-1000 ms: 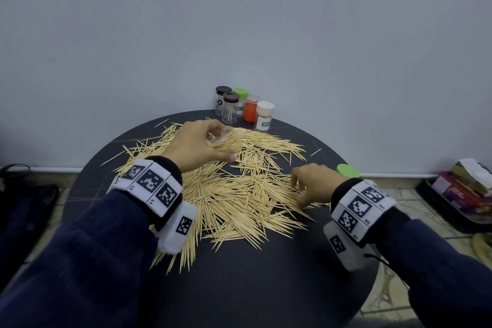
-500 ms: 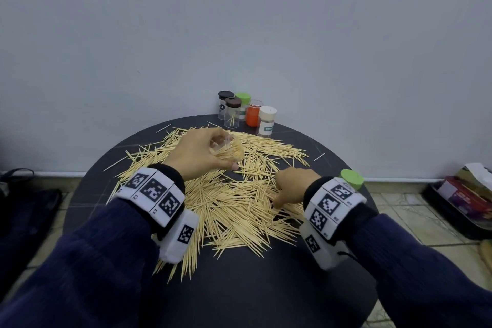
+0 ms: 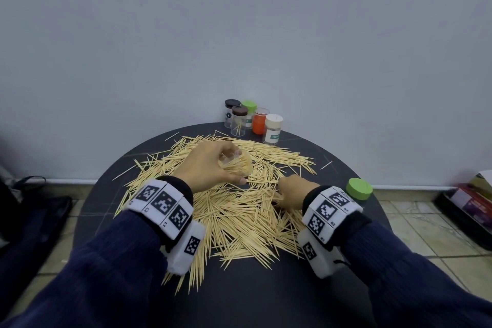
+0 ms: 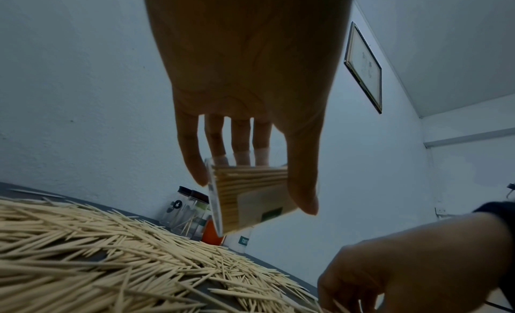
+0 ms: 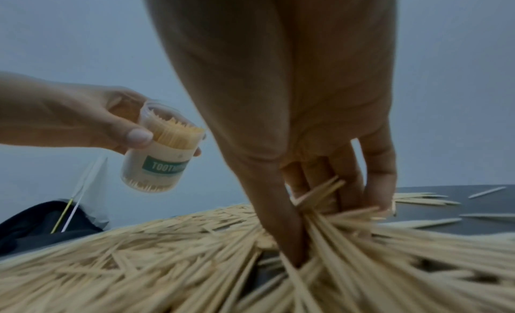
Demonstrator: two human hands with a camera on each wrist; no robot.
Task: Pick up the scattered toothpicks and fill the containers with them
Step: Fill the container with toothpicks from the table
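Observation:
A wide heap of pale wooden toothpicks covers the round black table. My left hand holds a clear open toothpick jar tilted above the heap; the jar is nearly full and carries a green label. In the left wrist view the jar sits between my thumb and fingers. My right hand is down in the heap, its fingers curled round a bunch of toothpicks.
Several small jars with black, brown, green, orange and white tops stand at the table's far edge by the wall. A loose green lid lies at the right rim. A dark bag and a box sit on the floor.
My right hand has moved left from the heap's right edge towards its middle and closed on a bunch of toothpicks. The left hand has kept the jar in place.

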